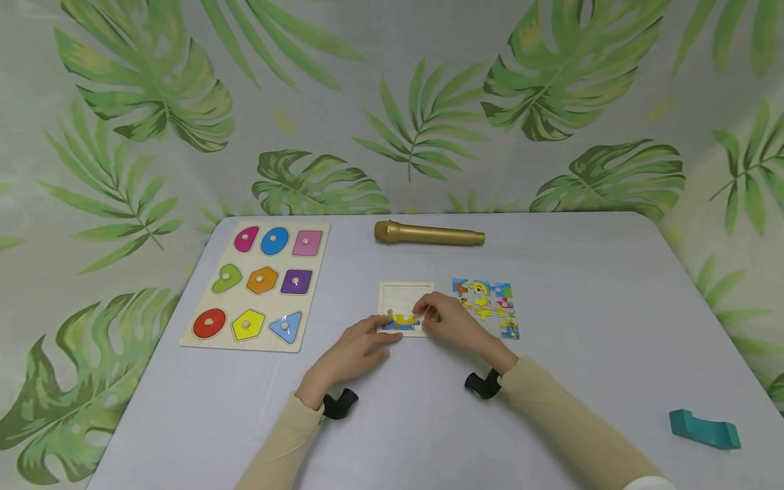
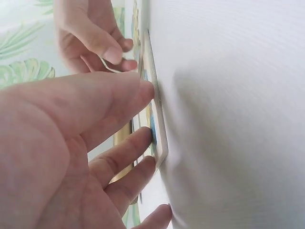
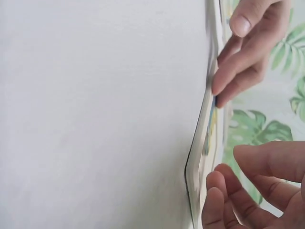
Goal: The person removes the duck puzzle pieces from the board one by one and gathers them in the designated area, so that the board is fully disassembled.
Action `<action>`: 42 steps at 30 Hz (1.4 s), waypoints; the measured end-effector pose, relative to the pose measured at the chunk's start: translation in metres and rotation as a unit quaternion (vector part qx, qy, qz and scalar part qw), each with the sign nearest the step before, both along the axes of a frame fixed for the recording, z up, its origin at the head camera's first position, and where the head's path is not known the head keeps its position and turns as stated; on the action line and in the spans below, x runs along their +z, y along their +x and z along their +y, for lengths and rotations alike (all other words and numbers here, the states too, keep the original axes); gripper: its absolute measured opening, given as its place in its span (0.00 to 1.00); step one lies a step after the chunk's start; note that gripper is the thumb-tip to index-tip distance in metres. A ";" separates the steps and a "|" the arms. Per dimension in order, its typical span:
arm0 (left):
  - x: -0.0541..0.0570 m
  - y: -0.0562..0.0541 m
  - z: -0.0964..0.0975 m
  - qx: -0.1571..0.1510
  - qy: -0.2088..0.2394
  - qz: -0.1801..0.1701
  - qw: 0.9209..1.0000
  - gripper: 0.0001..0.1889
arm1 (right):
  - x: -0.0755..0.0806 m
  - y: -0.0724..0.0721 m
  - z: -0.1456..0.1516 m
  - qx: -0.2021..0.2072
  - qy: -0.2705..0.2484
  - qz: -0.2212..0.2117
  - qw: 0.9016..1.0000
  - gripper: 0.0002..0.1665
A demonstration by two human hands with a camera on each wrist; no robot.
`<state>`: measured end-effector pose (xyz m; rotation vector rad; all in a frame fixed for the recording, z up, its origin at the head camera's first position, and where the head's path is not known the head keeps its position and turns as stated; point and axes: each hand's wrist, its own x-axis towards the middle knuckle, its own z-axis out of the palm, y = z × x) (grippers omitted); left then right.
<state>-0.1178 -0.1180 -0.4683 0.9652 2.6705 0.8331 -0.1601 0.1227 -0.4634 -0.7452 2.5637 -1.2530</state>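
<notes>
A small wooden puzzle tray [image 1: 407,286] lies at mid-table, with a row of joined blue and yellow puzzle pieces [image 1: 403,321] along its near side. My left hand [image 1: 358,348] rests at its left edge, fingertips on the frame and the pieces. Over the right side of the tray is my right hand [image 1: 454,323], with fingers bent and thumb apart from them; no piece shows between them in the right wrist view. Loose puzzle pieces [image 1: 482,313] lie to the right of the tray, partly behind the right hand.
A shape board [image 1: 273,265] with several coloured knobbed shapes lies at the left. A gold microphone [image 1: 429,234] is behind the tray. Near the right front sits a teal curved block [image 1: 704,430]. A leaf-patterned cloth [image 1: 422,129] hangs behind the table.
</notes>
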 end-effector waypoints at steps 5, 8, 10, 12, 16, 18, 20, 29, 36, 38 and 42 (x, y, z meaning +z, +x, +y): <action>0.002 -0.001 0.001 -0.001 0.000 -0.002 1.000 0.17 | -0.001 -0.001 -0.013 -0.009 0.016 -0.005 1.000 0.12; 0.002 -0.001 0.002 -0.001 -0.006 0.003 1.000 0.17 | 0.000 0.000 -0.019 -0.017 0.028 -0.010 0.999 0.12; 0.003 -0.001 0.002 0.000 -0.008 0.003 1.000 0.17 | 0.000 0.001 -0.021 -0.024 0.032 -0.010 0.999 0.12; 0.004 -0.001 0.003 0.001 -0.008 0.001 1.000 0.17 | 0.000 0.001 -0.023 -0.028 0.030 -0.006 0.999 0.13; 0.005 -0.001 0.004 0.002 -0.008 -0.003 1.000 0.16 | 0.000 0.002 -0.025 -0.025 0.021 0.009 0.999 0.15; 0.005 -0.001 0.004 0.004 -0.008 -0.003 1.000 0.16 | 0.000 0.002 -0.026 -0.021 0.018 0.017 0.999 0.16; 0.005 -0.001 0.004 0.006 -0.008 -0.003 1.000 0.16 | -0.001 0.002 -0.025 -0.018 0.018 0.021 0.999 0.16; 0.005 -0.001 0.004 0.006 0.005 -0.007 1.000 0.16 | -0.007 -0.004 -0.024 -0.003 0.003 0.024 1.000 0.17; 0.004 -0.001 0.004 0.011 0.005 -0.016 1.000 0.16 | -0.006 -0.009 -0.013 -0.020 -0.033 -0.041 0.998 0.15; 0.003 -0.001 0.004 0.016 0.004 -0.020 1.000 0.16 | -0.004 -0.009 -0.006 -0.022 -0.048 -0.055 0.997 0.13; 0.003 0.000 0.004 0.022 0.004 -0.026 0.999 0.17 | 0.000 -0.010 0.012 -0.033 -0.054 -0.063 0.996 0.09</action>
